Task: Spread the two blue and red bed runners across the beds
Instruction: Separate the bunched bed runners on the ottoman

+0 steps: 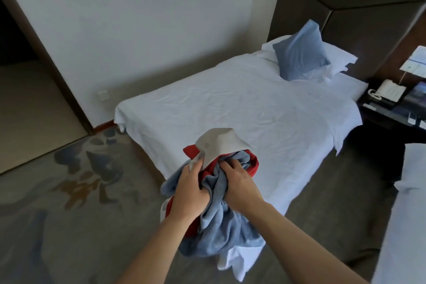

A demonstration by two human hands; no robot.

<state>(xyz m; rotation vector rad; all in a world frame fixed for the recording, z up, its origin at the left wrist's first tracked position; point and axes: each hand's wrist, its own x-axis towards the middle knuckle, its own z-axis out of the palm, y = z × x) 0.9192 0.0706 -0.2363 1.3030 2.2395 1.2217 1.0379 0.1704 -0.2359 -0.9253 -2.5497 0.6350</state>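
At foot corner of bed (pixel 242 104): bunched bed runners (pixel 221 219) (blue, red, pale lining) gripped by left hand (pixel 191 189) and right hand (pixel 239 182), fingers curled in. Blue cushion (pixel 299 53) at headboard.

This is a hotel guest room with twin beds: a single bed (pixel 242 104) made up in plain white linen stands against a tall, dark padded headboard (pixel 350 7), with white pillows (pixel 336 55) and a blue cushion (pixel 302 53) propped at its head. Just right of that bed, a dark nightstand (pixel 387 117) carries a corded white telephone (pixel 387 92) and a lamp (pixel 415 60), and beyond it shows the edge of a second white bed (pixel 405 203). Patterned carpet (pixel 76 191) covers the floor left of the bed.
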